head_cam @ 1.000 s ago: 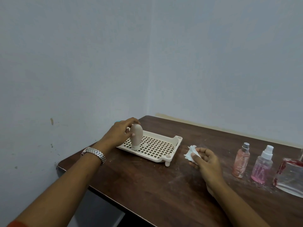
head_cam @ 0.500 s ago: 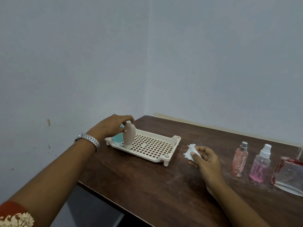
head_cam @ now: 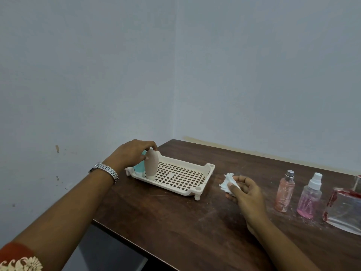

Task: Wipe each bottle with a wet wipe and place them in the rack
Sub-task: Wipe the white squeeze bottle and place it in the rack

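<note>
A cream perforated rack [head_cam: 197, 189] sits on the dark wooden table [head_cam: 175, 222] near its left end. A beige bottle [head_cam: 151, 167] stands upside down on its cap in the rack's left corner. My left hand [head_cam: 132, 153] holds its top with fingers and thumb curled over it. A teal bottle [head_cam: 140, 167] stands behind it, mostly hidden. My right hand [head_cam: 244, 192] pinches a crumpled white wet wipe [head_cam: 227, 182] to the right of the rack. Two pink spray bottles [head_cam: 284, 191] [head_cam: 309, 196] stand upright further right.
A clear bottle with red trim [head_cam: 345, 209] lies at the right edge of view. Grey walls meet in a corner behind the table. The table's front edge runs diagonally below my arms.
My left hand has carried the beige bottle to the rack's left corner, uncovering the teal bottle behind it. The right hand with the wipe has stayed put.
</note>
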`<state>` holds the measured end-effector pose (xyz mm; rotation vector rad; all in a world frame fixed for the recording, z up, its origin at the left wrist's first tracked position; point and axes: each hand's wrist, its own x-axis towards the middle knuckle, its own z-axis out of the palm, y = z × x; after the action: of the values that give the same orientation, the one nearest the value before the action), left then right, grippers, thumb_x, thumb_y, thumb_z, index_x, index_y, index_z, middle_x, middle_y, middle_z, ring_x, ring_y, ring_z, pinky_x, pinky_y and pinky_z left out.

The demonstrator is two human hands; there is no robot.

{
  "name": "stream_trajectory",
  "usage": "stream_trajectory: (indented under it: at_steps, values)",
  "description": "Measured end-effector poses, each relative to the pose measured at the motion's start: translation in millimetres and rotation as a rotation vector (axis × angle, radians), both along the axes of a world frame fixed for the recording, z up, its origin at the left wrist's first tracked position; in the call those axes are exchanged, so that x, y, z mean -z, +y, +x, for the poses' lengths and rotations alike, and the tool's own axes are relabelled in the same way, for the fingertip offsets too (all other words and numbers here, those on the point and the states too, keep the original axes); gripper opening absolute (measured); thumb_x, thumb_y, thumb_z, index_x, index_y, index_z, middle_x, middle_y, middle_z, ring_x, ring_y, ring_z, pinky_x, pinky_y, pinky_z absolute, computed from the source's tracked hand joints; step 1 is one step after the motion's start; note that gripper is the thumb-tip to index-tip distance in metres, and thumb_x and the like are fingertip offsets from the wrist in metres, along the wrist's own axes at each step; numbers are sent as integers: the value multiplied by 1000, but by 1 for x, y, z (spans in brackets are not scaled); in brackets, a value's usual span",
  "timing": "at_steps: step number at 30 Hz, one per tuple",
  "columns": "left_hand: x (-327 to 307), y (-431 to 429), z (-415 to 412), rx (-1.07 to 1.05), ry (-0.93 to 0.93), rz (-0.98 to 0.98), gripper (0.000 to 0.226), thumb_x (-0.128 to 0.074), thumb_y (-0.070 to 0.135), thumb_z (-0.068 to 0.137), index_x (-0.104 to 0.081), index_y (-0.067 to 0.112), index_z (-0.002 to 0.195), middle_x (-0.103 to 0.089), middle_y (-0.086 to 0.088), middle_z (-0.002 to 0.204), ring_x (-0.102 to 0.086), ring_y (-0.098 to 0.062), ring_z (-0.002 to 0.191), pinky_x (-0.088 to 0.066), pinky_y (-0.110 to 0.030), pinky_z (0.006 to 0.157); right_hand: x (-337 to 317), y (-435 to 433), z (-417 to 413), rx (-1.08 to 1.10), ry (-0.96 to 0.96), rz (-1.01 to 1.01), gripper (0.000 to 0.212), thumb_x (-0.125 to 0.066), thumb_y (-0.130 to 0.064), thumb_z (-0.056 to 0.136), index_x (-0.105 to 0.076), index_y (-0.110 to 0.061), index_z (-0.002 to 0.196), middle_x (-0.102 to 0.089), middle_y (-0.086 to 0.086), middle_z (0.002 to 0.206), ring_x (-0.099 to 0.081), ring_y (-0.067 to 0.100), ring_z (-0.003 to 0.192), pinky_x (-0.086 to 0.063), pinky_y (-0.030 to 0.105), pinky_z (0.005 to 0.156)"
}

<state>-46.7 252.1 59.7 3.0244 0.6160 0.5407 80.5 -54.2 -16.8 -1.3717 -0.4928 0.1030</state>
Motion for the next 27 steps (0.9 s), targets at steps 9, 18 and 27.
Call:
stream_trajectory:
  at_steps: [9,18,27]
  values:
    - [3,2,0,-9,-27,47,38,-63,14,89,-53,27,123,-59,0,128,-55,-19,112,-40,-23,80,-2,-1,-2,-9,-10,-7,16,-58,-3,88,-58,-16,97,-67,4,96,-67,15,80,-57,21,61]
    - [3,1,0,13,-31,43,38,-62,13,90,-53,29,123,-59,1,129,-54,-20,114,-45,-28,88,0,-1,-1,-7,-4,-35,17,-58,-3,89,-59,-12,103,-67,5,98,-68,16,82,-57,25,64]
    - [5,2,5,42,-50,52,35,-60,10,91,-54,28,120,-61,1,125,-56,-19,107,-42,-24,79,0,-1,-1,-6,-6,-33,16,-59,-3,88,-59,-13,101,-67,5,98,-68,16,80,-56,21,60]
